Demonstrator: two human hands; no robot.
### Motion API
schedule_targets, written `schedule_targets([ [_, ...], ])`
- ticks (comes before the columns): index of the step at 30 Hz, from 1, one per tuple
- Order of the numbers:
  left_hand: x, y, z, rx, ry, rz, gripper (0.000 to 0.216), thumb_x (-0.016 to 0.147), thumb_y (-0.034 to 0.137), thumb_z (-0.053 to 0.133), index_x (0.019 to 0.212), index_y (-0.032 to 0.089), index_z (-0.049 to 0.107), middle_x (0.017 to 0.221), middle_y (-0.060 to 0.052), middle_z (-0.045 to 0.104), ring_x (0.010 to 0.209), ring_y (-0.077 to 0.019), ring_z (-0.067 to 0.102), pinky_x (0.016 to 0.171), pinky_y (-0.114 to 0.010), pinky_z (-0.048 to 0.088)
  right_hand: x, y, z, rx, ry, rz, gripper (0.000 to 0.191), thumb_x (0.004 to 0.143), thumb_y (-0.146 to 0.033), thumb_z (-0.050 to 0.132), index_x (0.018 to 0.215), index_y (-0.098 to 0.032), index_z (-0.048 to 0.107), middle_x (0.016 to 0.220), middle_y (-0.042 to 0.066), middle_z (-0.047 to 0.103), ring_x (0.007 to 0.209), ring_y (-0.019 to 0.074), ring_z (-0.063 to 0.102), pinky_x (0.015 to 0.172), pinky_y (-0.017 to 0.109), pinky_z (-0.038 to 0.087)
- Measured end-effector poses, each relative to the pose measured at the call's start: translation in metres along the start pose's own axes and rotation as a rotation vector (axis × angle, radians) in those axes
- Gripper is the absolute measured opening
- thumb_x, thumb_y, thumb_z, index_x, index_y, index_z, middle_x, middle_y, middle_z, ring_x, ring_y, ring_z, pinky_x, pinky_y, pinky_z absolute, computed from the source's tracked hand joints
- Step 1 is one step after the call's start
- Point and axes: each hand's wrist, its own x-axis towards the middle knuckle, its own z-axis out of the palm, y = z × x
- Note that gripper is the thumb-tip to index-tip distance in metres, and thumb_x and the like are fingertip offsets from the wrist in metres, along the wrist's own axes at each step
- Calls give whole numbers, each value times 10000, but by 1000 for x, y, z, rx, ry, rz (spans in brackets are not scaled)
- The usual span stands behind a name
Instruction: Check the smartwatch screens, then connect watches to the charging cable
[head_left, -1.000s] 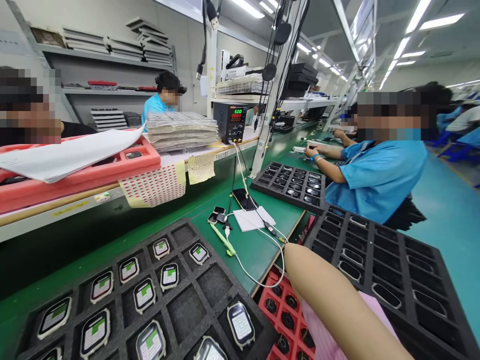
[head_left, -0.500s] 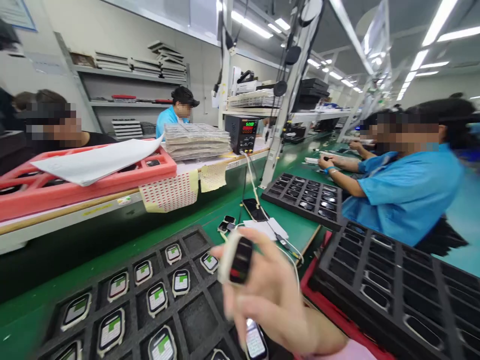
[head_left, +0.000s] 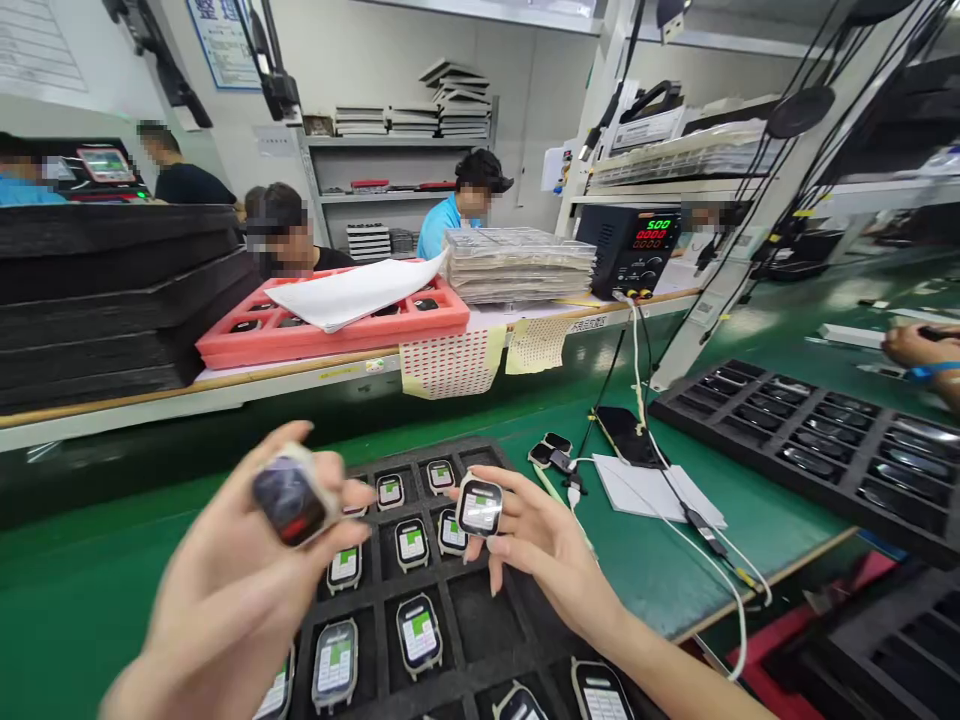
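My left hand [head_left: 232, 560] grips a smartwatch case without a strap [head_left: 291, 497]; its screen is dark with a red patch low down, and it is slightly blurred. Between the thumb and fingers of my right hand [head_left: 555, 545] is another strapless smartwatch [head_left: 480, 506], its screen lit pale. Both watches are held above a black foam tray [head_left: 480, 615]. Several more watches with white and green screens lie in its pockets, such as one watch [head_left: 419, 632] near the middle. My hands and forearms cover parts of the tray.
Beyond the tray lie a small watch with a cable [head_left: 551, 450], a phone [head_left: 630, 437] and white paper [head_left: 652, 490]. A black tray of watch parts [head_left: 817, 425] sits at right. A shelf edge [head_left: 337, 378] carries red foam [head_left: 337, 338] and a power supply [head_left: 630, 250]. Co-workers sit beyond.
The view has swung left. My left hand has come into view holding the dark-screened watch. My right hand now holds a lit one instead of the dark one seen earlier.
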Motion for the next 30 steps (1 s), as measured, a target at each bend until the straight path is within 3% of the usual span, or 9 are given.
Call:
schedule_targets([
  [4,20,-24,37,-73,-150,-248,527,716,170,768,1197,207,557,913,-49,629,772,-177,639,652,-256,545,1,5,-1,-31,23,-12,463,803,-149,636,1247,-226,525,1011,91,642,734,186,646,485,240,535],
  [7,19,-46,41,-124,-256,-351,521,713,137,756,1190,176,550,942,-79,632,801,-199,648,701,-295,547,1,7,-2,-105,52,-15,383,839,-199,623,1214,-216,546,888,63,638,660,160,626,468,221,521],
  [13,15,-64,29,-123,-392,-317,537,750,125,723,1239,200,513,950,-87,639,888,-232,641,803,-376,541,1,7,-3,-243,116,-20,272,879,-312,602,1128,-203,592,749,21,595,536,117,569,414,191,460],
  [19,18,-68,29,-63,-389,-306,510,801,172,689,1268,196,485,896,-72,636,812,-204,647,699,-331,565,2,7,-2,-262,133,-1,297,865,-322,611,1131,-191,579,748,33,616,538,141,584,403,215,456],
  [25,17,-68,26,-121,-427,-296,577,744,125,712,1273,212,499,933,-75,640,865,-230,647,774,-385,548,3,8,-2,-283,163,12,273,831,-315,657,1069,-191,604,764,36,643,464,112,550,366,201,399],
  [30,16,-68,23,-152,-438,-308,516,828,177,640,1312,199,466,1005,-110,642,929,-250,642,809,-410,538,1,7,-3,-274,170,23,235,829,-300,664,1034,-190,632,709,29,647,446,114,549,356,199,391],
])
